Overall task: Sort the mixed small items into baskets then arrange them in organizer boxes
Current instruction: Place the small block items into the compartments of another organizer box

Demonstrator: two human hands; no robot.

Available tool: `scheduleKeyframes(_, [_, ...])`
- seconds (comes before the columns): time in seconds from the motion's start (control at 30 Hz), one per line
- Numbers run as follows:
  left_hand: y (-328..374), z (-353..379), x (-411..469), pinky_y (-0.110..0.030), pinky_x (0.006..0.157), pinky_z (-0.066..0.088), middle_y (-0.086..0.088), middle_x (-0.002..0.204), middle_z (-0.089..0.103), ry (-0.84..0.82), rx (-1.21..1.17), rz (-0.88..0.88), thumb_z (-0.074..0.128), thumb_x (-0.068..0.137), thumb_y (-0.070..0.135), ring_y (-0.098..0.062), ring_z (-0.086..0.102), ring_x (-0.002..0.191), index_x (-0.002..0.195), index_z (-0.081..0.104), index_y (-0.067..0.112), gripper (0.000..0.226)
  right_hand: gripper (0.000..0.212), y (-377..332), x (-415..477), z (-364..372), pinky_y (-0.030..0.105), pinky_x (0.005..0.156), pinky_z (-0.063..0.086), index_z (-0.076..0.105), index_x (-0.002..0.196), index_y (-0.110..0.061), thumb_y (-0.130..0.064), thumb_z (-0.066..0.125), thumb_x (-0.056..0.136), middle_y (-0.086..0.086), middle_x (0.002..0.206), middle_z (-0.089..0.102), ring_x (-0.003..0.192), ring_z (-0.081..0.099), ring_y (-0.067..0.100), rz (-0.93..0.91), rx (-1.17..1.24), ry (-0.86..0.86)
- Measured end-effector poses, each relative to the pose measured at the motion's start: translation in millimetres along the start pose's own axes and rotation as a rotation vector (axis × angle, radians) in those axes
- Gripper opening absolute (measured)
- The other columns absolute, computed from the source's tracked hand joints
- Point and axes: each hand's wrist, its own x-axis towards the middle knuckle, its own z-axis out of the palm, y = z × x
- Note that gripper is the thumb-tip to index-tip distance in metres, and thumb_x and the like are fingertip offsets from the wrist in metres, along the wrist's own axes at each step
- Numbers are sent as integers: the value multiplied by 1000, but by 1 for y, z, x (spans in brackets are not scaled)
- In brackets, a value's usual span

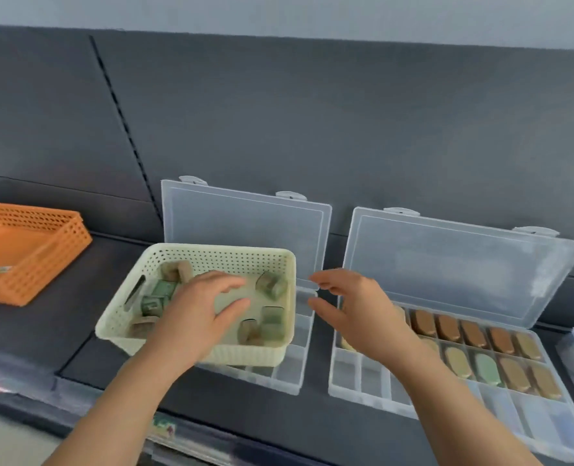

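On the left organizer box [294,363], toward the shelf's front edge, the cream basket [245,356] of blocks [272,285] overhangs — your left hand [198,317] spreads empty inside it, right hand [356,311] open alongside; a nudge could tip it.

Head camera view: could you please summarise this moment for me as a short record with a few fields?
basket: cream basket rests on the left organizer box, whose lid is open
basket contents: small blocks, green and brown
left hand: fingers spread, inside the basket, holding nothing
right hand: fingers spread, between the basket and the right organizer box, holding nothing
right box: lid open, oval pieces in its far compartments
far left: orange baskets, stacked
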Motion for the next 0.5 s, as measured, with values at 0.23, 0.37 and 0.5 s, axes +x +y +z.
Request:
scheduleKeyframes(0.23, [-118, -58, 44, -31, 89, 39, 11, 111, 66, -75, 267, 21, 70, 83, 29, -15, 54, 105, 109, 69, 27, 26, 41, -57, 61, 66, 21, 94, 48, 59, 126, -26, -31, 67, 86, -6, 123, 62, 108, 59, 7, 76, 38, -156])
scheduleKeyframes(0.37, [-144, -55, 75, -34, 92, 36, 12, 116, 64, -224, 477, 145, 61, 87, 42, -15, 53, 107, 115, 63, 32, 29, 41, -67, 78, 87, 17, 93, 45, 60, 125, -21, -29, 68, 86, -7, 123, 62, 108, 58, 5, 124, 13, -239])
scheduleKeyframes(0.5, [-158, -44, 90, -32, 95, 32, 12, 114, 61, -270, 581, 212, 57, 88, 47, -14, 52, 105, 117, 60, 33, 32, 40, -70, 79, 95, 19, 92, 48, 61, 124, -22, -29, 68, 86, -7, 119, 64, 104, 59, 6, 194, -24, -254])
